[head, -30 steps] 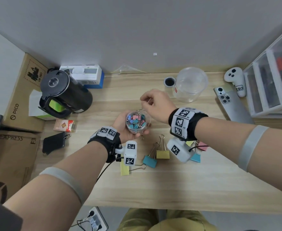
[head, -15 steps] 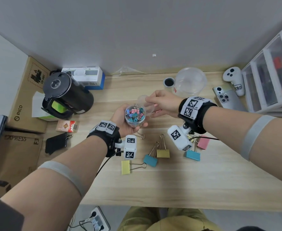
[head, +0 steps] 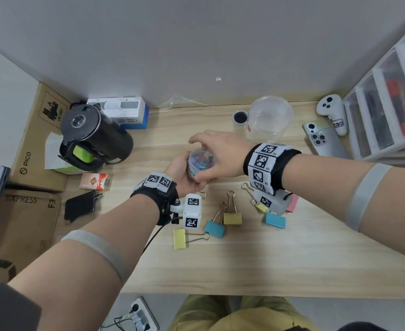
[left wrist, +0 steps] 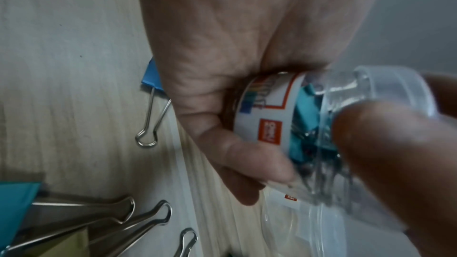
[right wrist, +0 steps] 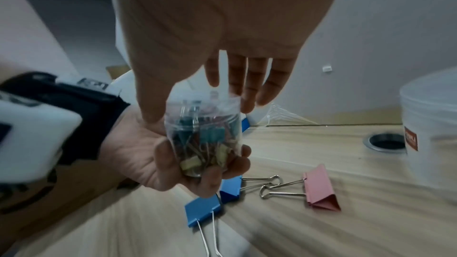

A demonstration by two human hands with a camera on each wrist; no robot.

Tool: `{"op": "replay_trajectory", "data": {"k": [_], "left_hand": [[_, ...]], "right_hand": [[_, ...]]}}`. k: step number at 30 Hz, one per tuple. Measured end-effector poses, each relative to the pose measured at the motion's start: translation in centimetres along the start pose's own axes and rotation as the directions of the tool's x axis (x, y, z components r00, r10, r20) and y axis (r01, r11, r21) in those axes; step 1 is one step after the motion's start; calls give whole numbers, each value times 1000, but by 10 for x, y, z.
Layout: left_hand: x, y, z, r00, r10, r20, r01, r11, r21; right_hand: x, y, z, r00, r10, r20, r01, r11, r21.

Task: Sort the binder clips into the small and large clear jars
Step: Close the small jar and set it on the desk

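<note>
- Head: left hand (head: pixel 184 174) cups the small jar (head: pixel 200 161); right hand (head: pixel 217 156) clamps its lid from above.
- Left wrist: lid (left wrist: pixel 395 93) seated, thumb pressing.
- Right wrist: large clips (right wrist: pixel 319 191) lie below on the counter (right wrist: pixel 321 222). Capping step; next, the big jar (head: pixel 269 118).

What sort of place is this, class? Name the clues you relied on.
Probably a home or office desk against a wall: a wooden desktop with a cable grommet, a set of plastic drawers, plus a smartphone, game controller and scattered binder clips.
</note>
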State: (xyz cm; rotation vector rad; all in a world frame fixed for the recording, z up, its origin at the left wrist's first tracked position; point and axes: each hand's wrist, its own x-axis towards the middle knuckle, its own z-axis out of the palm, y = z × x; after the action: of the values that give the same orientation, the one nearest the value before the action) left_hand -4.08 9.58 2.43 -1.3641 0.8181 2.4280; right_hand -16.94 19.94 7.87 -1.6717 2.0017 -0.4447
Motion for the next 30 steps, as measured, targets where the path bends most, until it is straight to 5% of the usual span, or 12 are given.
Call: {"op": "replay_trajectory", "data": {"k": [11, 14, 18, 30], "left_hand": [[10, -11, -14, 998, -61, 26, 60, 997, 53], [6, -12, -6, 998, -48, 35, 46, 997, 67], [9, -14, 1, 997, -17, 78, 15, 1000, 21], [14, -10, 5, 999, 37, 39, -33, 996, -82]], "right_hand": [[2, 1, 5, 970, -118, 215, 140, 986, -91], [0, -2, 5, 991, 64, 114, -41, 980, -195], [1, -5, 4, 950, 311, 21, -292, 910, -294], [3, 9, 26, 922, 387, 18, -375, 903, -211]]}}
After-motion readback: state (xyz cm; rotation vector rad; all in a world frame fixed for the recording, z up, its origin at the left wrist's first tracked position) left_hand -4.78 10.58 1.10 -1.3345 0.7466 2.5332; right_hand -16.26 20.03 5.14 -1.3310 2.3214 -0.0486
